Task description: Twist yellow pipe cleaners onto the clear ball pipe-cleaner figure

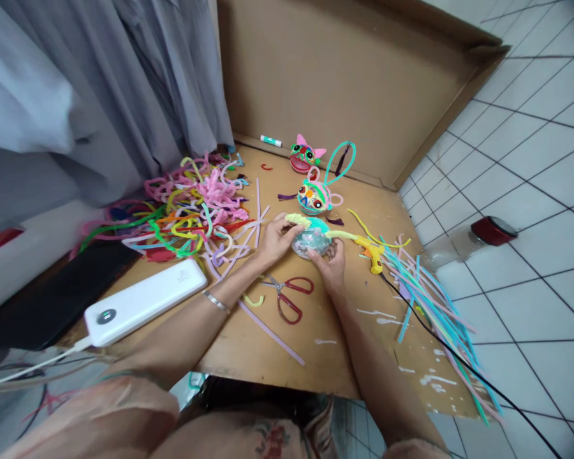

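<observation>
Both my hands hold a small round glittery ball (310, 241) with a teal top and a yellow pipe cleaner (316, 224) laid over it. My left hand (276, 239) grips its left side, thumb on the yellow pipe cleaner. My right hand (331, 262) cups it from the lower right, fingers curled. Just behind the ball stand two finished pipe-cleaner heads, one teal and pink (314, 196), one green with pink ears (303, 156). Red-handled scissors (289, 296) lie on the cardboard just below my hands.
A tangled heap of coloured pipe cleaners (191, 207) lies left, straight ones (430, 299) right. A yellow glue gun (370, 252) with black cord sits right of my hands. A white power bank (146, 301), a marker (271, 141), a red-lidded jar (478, 237) and upright cardboard walls (344, 76) surround the area.
</observation>
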A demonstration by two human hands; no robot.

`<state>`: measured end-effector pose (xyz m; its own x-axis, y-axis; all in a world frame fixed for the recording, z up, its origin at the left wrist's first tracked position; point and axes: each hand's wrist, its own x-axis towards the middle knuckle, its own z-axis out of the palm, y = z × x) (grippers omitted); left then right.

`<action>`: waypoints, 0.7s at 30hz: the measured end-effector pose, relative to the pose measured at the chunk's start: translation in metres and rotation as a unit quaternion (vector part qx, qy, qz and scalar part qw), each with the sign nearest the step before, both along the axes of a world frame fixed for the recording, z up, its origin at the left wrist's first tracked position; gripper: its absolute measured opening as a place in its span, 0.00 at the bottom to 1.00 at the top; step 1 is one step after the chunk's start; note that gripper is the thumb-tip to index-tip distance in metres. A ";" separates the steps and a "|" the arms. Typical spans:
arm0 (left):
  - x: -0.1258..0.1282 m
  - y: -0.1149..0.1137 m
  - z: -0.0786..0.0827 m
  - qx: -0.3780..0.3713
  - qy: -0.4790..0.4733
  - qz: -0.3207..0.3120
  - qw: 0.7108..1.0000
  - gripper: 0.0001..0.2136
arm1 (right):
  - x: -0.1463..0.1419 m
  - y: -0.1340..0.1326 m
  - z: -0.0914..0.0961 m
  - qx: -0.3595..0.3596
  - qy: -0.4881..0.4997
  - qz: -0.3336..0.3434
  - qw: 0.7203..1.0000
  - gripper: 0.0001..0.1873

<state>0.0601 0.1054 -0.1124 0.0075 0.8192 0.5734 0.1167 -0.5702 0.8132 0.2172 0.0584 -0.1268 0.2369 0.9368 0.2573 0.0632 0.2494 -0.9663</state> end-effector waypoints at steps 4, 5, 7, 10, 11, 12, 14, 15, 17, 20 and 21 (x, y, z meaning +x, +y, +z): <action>-0.002 -0.005 0.009 0.042 0.045 0.015 0.998 0.10 | 0.000 0.000 -0.002 -0.007 0.000 -0.008 1.000 0.35; -0.003 -0.006 0.010 0.051 0.052 0.017 0.997 0.09 | 0.000 0.001 -0.002 -0.009 0.000 -0.008 1.000 0.35; -0.003 -0.006 0.012 0.058 0.061 0.018 0.996 0.09 | 0.000 0.001 -0.003 -0.011 0.000 -0.008 1.000 0.35; -0.004 -0.006 0.013 0.051 0.069 0.015 0.996 0.10 | 0.000 0.001 -0.003 -0.012 0.001 -0.005 1.000 0.35; -0.005 -0.006 0.013 0.049 0.071 0.014 0.996 0.11 | 0.000 0.001 -0.003 -0.011 0.001 -0.003 1.000 0.35; -0.005 -0.006 0.013 0.049 0.074 0.014 0.996 0.11 | 0.000 0.001 -0.003 -0.010 0.001 -0.001 1.000 0.35; -0.006 -0.006 0.013 0.048 0.078 0.014 0.996 0.11 | 0.001 0.001 -0.002 -0.009 -0.003 0.000 1.000 0.35; -0.006 -0.006 0.013 0.047 0.079 0.014 0.996 0.11 | 0.001 0.001 -0.002 -0.008 -0.004 0.000 1.000 0.35; -0.007 -0.005 0.012 0.040 0.077 0.014 0.996 0.11 | 0.001 0.001 -0.002 -0.004 -0.007 0.002 1.000 0.35; -0.007 -0.002 0.010 0.028 0.073 0.014 0.997 0.12 | 0.002 0.002 -0.001 -0.002 0.000 0.009 1.000 0.35; -0.007 -0.001 0.009 0.025 0.073 0.015 0.997 0.12 | 0.002 0.002 -0.001 -0.004 0.003 0.010 1.000 0.35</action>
